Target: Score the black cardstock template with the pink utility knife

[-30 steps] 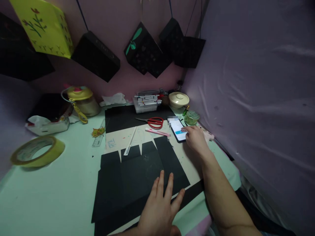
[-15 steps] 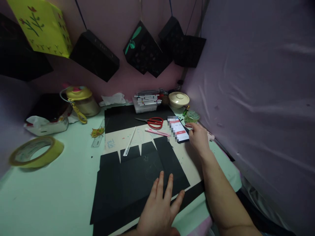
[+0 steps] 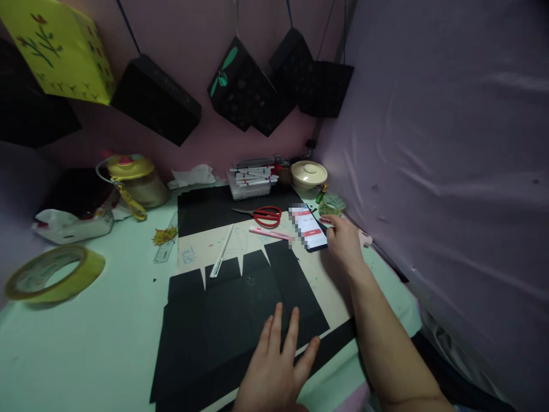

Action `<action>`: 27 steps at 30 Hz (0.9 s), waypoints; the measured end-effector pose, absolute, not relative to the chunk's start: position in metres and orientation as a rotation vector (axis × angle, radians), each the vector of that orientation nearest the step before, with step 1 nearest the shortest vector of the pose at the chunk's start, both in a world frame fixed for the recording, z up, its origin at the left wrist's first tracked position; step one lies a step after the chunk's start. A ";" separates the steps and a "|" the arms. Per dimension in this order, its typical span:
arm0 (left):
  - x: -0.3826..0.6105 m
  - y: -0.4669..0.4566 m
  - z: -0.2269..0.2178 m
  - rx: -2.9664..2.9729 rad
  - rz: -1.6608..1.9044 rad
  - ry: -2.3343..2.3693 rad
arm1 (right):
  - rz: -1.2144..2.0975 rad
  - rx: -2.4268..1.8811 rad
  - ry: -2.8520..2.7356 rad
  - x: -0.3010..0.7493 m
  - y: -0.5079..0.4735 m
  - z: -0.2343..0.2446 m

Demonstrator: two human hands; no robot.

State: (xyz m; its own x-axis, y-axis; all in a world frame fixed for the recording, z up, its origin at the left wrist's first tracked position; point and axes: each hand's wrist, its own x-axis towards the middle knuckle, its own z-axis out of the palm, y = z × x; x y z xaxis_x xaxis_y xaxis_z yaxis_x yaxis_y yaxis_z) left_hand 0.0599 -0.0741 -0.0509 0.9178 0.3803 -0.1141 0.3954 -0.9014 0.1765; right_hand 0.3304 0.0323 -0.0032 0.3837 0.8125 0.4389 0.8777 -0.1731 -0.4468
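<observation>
My left hand [image 3: 272, 363] lies flat on a sheet of black paper [image 3: 223, 320], its fingers spread. The paper has slits cut into its far edge and faint marks on its surface. Beside a phone [image 3: 311, 229], my right hand [image 3: 345, 240] has one finger stretched toward the phone's right edge; its other fingers are partly hidden, and I cannot tell whether it touches the phone. The lit screen shows a row of zeros and red bars. Beyond the slit edge lie a white pen [image 3: 222, 252], a pink pen [image 3: 268, 233] and red-handled scissors [image 3: 266, 216].
Tape [image 3: 55, 274] stands at the left, near a ruler [image 3: 165, 249] and a yellow-lidded cup [image 3: 137, 177]. At the back are a marker box [image 3: 253, 186], a lidded bowl [image 3: 307, 174] and green tape [image 3: 333, 204]. Black paper boxes [image 3: 158, 97] and a yellow one [image 3: 71, 54] hang above.
The view has shifted slightly, so most things appear a little further left and lower. Both hands keep nearly the same place and pose.
</observation>
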 end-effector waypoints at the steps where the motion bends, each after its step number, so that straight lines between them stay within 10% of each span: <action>1: 0.060 -0.074 -0.052 2.889 -0.104 0.590 | -0.129 -1.995 -1.448 0.331 0.032 -0.004; 27: 0.059 -0.073 -0.052 2.901 -0.136 0.586 | -0.081 -1.977 -1.446 0.328 0.032 -0.003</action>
